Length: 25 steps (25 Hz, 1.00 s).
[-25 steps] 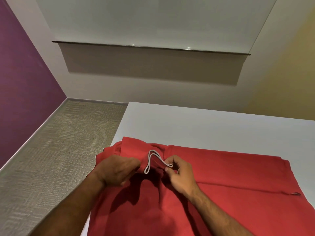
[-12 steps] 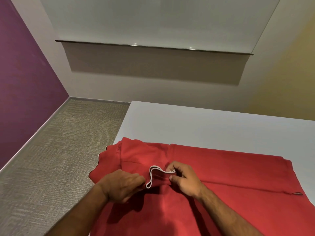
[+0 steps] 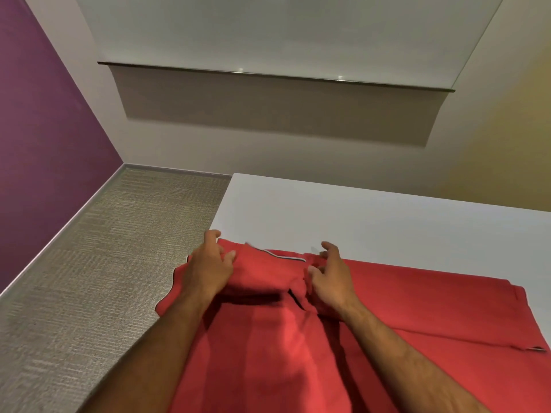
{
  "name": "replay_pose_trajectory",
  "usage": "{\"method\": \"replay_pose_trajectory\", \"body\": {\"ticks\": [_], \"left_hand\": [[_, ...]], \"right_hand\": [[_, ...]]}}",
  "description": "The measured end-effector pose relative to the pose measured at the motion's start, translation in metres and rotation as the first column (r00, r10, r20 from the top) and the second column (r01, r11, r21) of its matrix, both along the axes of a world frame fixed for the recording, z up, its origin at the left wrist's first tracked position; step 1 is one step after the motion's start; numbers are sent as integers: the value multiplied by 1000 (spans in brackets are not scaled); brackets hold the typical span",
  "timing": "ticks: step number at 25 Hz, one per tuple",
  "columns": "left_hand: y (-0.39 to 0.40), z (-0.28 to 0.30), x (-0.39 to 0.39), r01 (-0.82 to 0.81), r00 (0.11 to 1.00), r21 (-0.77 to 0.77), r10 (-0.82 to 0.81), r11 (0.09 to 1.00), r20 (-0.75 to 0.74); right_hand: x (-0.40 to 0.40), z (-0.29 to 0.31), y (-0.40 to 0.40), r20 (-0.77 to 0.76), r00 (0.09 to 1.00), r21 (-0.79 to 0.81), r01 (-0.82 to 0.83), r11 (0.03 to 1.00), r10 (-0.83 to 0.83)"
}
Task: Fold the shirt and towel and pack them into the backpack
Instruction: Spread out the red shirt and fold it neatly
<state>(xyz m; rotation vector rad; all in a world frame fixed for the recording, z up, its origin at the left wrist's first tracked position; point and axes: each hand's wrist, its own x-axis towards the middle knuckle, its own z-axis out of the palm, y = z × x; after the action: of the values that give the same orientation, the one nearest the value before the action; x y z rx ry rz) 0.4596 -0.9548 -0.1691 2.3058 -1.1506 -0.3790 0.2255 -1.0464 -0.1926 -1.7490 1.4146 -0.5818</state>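
Observation:
A red shirt (image 3: 268, 347) lies spread on the white table (image 3: 372, 222), and its left part hangs over the table's left edge. A folded part with a white-and-dark trimmed edge (image 3: 286, 257) lies along the shirt's far side between my hands. My left hand (image 3: 208, 269) rests on the fold's left end, fingers spread and loose. My right hand (image 3: 328, 281) sits at the fold's right end, fingers loosely curled above the cloth; no firm pinch shows. No towel or backpack is in view.
Carpeted floor (image 3: 104, 278) lies left of the table, bounded by a purple wall (image 3: 44, 144). A whiteboard with a metal ledge (image 3: 268, 73) hangs on the far wall. A small tag (image 3: 536, 349) shows at the shirt's right edge.
Both hands carried the trimmed piece of shirt away from me to the far edge and laid it flat. Their pinches on it have loosened and the hands have moved apart.

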Motion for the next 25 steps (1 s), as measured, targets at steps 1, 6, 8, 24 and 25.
{"method": "replay_pose_trajectory", "body": {"ticks": [1, 6, 8, 24, 25], "left_hand": [[3, -5, 0, 69, 981, 10, -70, 998, 183], [18, -46, 2, 541, 653, 377, -658, 752, 375], [30, -64, 10, 510, 659, 504, -693, 697, 292], [65, -56, -2, 349, 788, 439, -513, 828, 341], [71, -59, -9, 376, 792, 377, -505, 846, 343]], "right_hand": [[-4, -5, 3, -57, 998, -35, -19, 999, 17], [-28, -32, 18, -492, 861, -140, -227, 964, 132], [-45, -44, 18, -657, 737, -17, -230, 973, 162], [-119, -25, 25, -689, 707, -25, -247, 969, 162], [-127, -28, 33, -703, 693, -44, -268, 962, 161]]}}
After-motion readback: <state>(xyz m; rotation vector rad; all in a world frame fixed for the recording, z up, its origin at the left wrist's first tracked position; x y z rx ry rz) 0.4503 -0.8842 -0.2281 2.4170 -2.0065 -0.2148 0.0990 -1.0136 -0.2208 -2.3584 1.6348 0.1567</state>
